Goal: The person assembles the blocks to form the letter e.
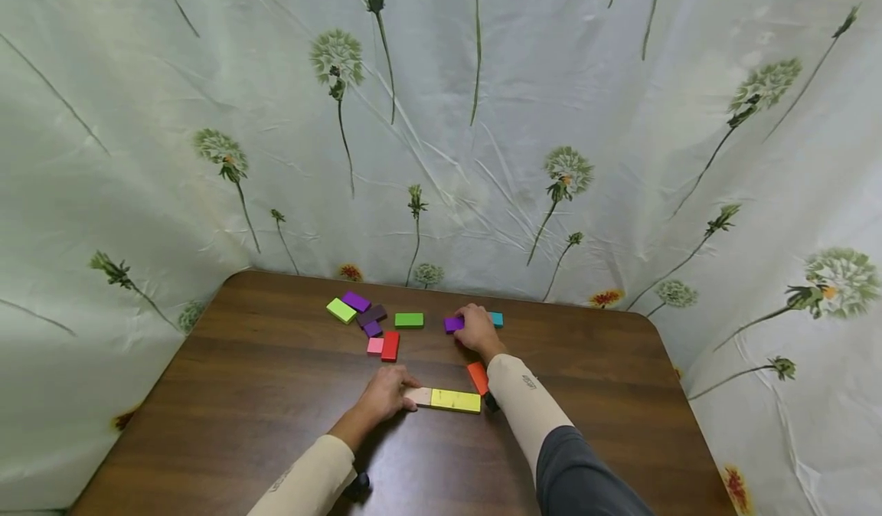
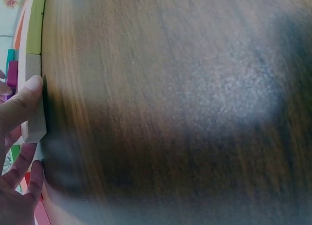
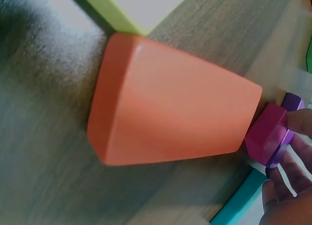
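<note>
My left hand (image 1: 383, 395) grips the left end of a pale wooden block (image 1: 422, 396), thumb on its near side. In the left wrist view the thumb presses that pale block (image 2: 34, 122) and the other fingers lie around its end. A yellow block (image 1: 456, 400) meets its right end in line. Farther back, my right hand (image 1: 477, 328) reaches down among blocks. Its thumb and fingers pinch a magenta block (image 3: 265, 132), beside a purple block (image 3: 292, 102). A teal block (image 1: 497, 319) lies just right of this hand.
An orange block (image 1: 477, 377) lies slanted by the yellow block's right end. Left of centre are a green block (image 1: 409, 320), a red block (image 1: 390, 346), a pink block (image 1: 375, 346), a lime block (image 1: 341, 310) and several purple ones. A flowered curtain (image 1: 441, 156) borders the wooden table (image 1: 227, 393).
</note>
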Demonstrator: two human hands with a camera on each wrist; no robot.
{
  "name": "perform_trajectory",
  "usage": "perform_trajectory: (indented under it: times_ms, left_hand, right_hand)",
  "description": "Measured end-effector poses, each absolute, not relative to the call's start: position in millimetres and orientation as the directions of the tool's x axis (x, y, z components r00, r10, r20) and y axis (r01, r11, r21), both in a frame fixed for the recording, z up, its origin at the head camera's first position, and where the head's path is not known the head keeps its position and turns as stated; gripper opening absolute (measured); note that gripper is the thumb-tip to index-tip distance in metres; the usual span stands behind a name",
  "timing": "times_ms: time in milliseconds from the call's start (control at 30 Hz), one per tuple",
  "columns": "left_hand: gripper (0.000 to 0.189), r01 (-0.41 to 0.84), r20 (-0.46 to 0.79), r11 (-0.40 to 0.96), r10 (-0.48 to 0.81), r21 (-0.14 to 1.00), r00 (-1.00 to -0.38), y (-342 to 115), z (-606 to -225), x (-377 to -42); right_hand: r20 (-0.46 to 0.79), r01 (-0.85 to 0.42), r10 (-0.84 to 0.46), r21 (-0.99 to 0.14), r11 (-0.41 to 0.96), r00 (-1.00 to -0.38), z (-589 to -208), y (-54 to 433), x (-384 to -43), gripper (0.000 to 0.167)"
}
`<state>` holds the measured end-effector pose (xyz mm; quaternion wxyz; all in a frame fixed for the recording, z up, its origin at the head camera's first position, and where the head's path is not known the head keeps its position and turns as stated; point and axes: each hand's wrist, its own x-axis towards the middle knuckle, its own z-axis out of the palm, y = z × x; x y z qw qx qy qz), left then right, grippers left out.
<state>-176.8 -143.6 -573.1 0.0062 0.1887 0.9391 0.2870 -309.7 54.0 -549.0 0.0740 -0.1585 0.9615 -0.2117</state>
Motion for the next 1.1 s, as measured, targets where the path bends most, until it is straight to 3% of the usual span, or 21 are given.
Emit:
perform_trajectory:
  times_ms: [433, 767, 1100]
  left_hand:
    - [0.033, 0.414, 0.161, 0.744, 0.391, 0.524, -0.906, -139.6, -575.7, -174.1]
    - [0.033, 0.401, 0.149, 0.749, 0.383, 0.528, -0.912, -138.9, -572.5, -174.4]
    - [0.032, 0.372, 0.119, 0.755, 0.369, 0.540, -0.922, -142.0, -572.7, -175.3]
  right_hand:
    - [-0.063, -0.308, -0.369, -0.434, 0.847, -0.927, -550.9, 60.9, -308.4, 0.030]
    - [0.013, -0.342, -0.402, -0.553, 0.760, -0.916, -536.6, 66.3, -300.0, 0.030]
    - [-0.031, -0.313, -0.429, -0.638, 0.704, -0.903, -539.7, 73.1, -278.0, 0.031]
